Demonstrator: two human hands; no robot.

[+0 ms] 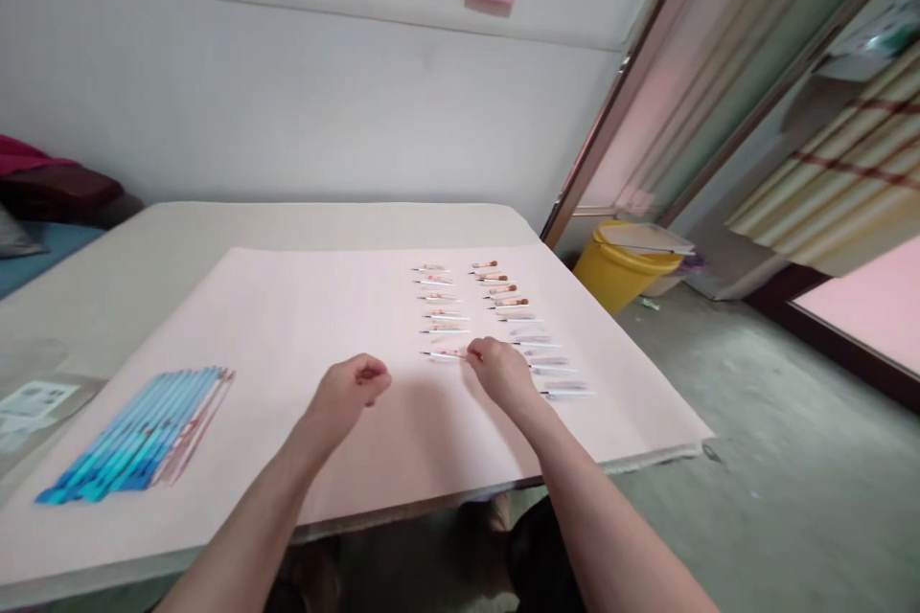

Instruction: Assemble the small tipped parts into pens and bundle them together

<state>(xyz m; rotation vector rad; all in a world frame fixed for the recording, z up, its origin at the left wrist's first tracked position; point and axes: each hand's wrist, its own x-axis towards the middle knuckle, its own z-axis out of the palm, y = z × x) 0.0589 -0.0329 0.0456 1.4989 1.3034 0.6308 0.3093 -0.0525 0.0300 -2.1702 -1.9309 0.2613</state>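
Matt pink paper sheet (302, 326) under glossy blue plastic pens (136, 441).

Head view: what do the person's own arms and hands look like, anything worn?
The left hand and right hand are ungloved, with no ring, watch or bracelet visible. No sleeves show: both arms are bare down to the picture's lower edge.

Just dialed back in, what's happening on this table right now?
A person's right hand has its fingertips on the nearest small pen-like piece in the left of two rows laid out on a pink sheet. The left hand hovers beside it, loosely curled. A bundle of blue sticks lies at the sheet's left end.
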